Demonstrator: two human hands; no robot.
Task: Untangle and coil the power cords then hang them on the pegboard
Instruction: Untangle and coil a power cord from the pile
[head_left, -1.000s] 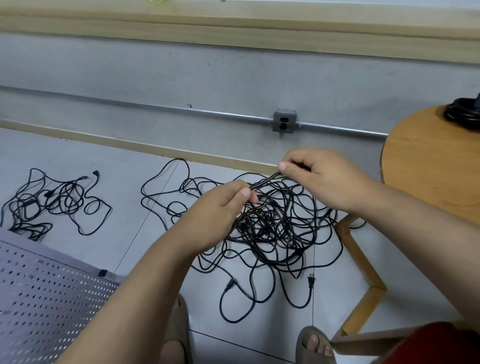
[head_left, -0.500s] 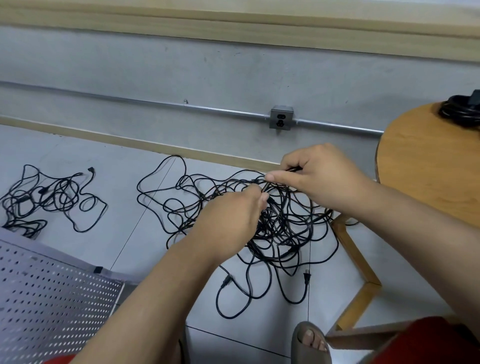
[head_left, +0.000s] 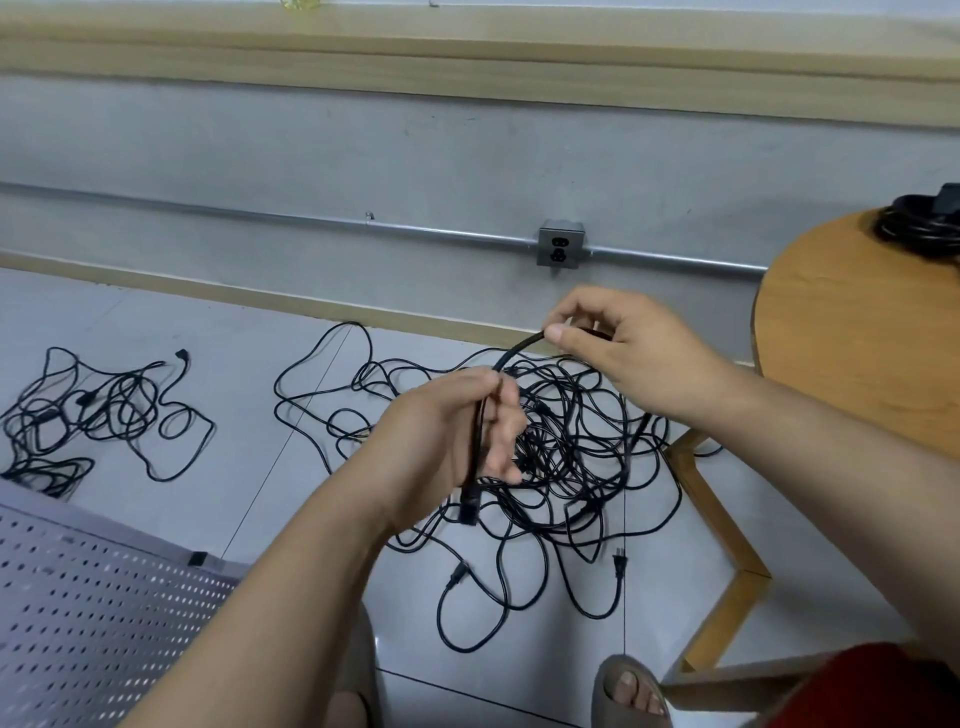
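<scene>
A large tangle of black power cords (head_left: 566, 457) lies on the grey floor ahead of me. My left hand (head_left: 457, 431) grips one black cord (head_left: 511, 351) near its end, and the plug hangs just below the fist. My right hand (head_left: 618, 338) pinches the same cord between thumb and forefinger, higher and to the right. The cord arcs between the two hands above the pile. A smaller tangle of cords (head_left: 88, 415) lies apart at the left. The grey pegboard (head_left: 93, 613) lies flat at the lower left.
A round wooden table (head_left: 852, 332) stands at the right with a coiled black cord (head_left: 919, 228) on it; its wooden legs (head_left: 727, 545) reach the floor beside the pile. A wall outlet (head_left: 560, 250) sits on a metal conduit. My sandalled foot (head_left: 631, 693) is at the bottom.
Both hands have risen from the pile. My left hand has slid along the cord and now holds it upright with the plug hanging below; my right hand has lifted the cord higher.
</scene>
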